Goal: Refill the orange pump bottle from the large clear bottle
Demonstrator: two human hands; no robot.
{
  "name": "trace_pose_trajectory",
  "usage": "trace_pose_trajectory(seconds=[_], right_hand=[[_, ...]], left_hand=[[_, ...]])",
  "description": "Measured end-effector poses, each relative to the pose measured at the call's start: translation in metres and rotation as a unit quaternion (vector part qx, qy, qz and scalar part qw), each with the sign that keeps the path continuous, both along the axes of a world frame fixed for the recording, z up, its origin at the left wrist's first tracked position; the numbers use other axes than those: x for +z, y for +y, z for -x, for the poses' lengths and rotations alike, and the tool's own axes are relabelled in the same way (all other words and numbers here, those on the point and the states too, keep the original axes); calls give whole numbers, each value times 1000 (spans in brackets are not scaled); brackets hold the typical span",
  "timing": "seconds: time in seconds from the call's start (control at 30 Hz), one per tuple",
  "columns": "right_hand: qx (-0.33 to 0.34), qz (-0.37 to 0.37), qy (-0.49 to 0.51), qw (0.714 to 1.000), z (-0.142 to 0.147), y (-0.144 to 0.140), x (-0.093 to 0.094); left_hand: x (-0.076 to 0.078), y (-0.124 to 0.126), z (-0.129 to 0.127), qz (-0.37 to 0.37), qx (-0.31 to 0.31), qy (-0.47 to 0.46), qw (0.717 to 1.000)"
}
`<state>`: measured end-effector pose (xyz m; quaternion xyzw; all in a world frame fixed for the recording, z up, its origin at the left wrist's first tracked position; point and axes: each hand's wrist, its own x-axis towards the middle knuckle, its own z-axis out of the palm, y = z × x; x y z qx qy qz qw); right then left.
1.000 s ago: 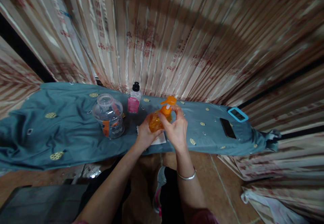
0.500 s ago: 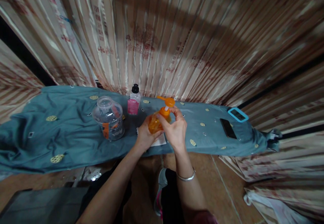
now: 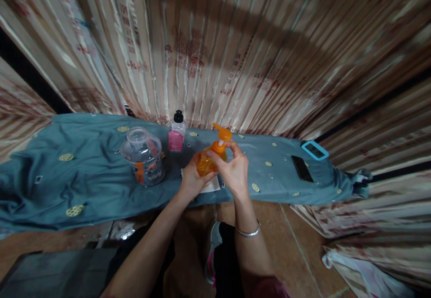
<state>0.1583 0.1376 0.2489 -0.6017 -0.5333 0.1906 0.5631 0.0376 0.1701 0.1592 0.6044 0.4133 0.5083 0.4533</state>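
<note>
Orange plastic pump bottle (image 3: 206, 163): left hand (image 3: 191, 182) cups body, right hand (image 3: 235, 172) fingers pinch collar.

Striped beige-and-brown curtain (image 3: 256, 51) fills the whole back, with a broad shadow band across it. In front of it, a narrow table under a teal cloth (image 3: 77, 172) with yellow motifs. Brown tiled floor (image 3: 289, 248) below. Dim, warm light.

Left of the hands, a clear jar (image 3: 144, 155) and a pink bottle (image 3: 177, 133) stand close together — passage there is narrow. To the right, the cloth-covered board (image 3: 84, 172) lies open up to a black phone (image 3: 302, 168). Curtain (image 3: 235, 55) blocks the far side.
</note>
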Motion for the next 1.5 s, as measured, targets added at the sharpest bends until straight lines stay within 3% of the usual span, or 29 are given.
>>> trace_pose_trajectory(seconds=[0.17,0.23,0.37,0.43,0.5,0.7,0.9,1.07,1.17,1.33,1.5], right_hand=[[124,7,19,992,-14,3,-4],[100,1,20,995,-11,5,-6],[-27,-21,-6,999,6,4,-7],[-51,-28,-25,998,11,2,-5],[-35,-26,-39,998,8,0,-2],[108,-10,-30,994,-10,3,-7],[-10,-38,-51,998,9,6,-13],[-4,-32,-78,996,4,5,-10],[12,-5,-81,997,-27,6,-20],[-97,134,-121,979,-89,2,-62],[-87,279,-185,938,-104,-5,-93]], left_hand=[[-2,0,0,-3,-8,-8,1000],[-3,0,-1,-2,-10,-12,1000],[-4,2,-1,-16,1,-14,1000],[-4,2,-1,-22,2,-16,1000],[-3,2,-1,-22,-1,-11,1000],[-3,0,0,-21,4,7,1000],[-5,3,0,-16,9,-4,1000],[-7,4,0,-31,17,27,999],[-5,4,0,-35,27,56,997],[-3,4,3,-29,29,81,996],[-1,4,6,-23,15,85,996]])
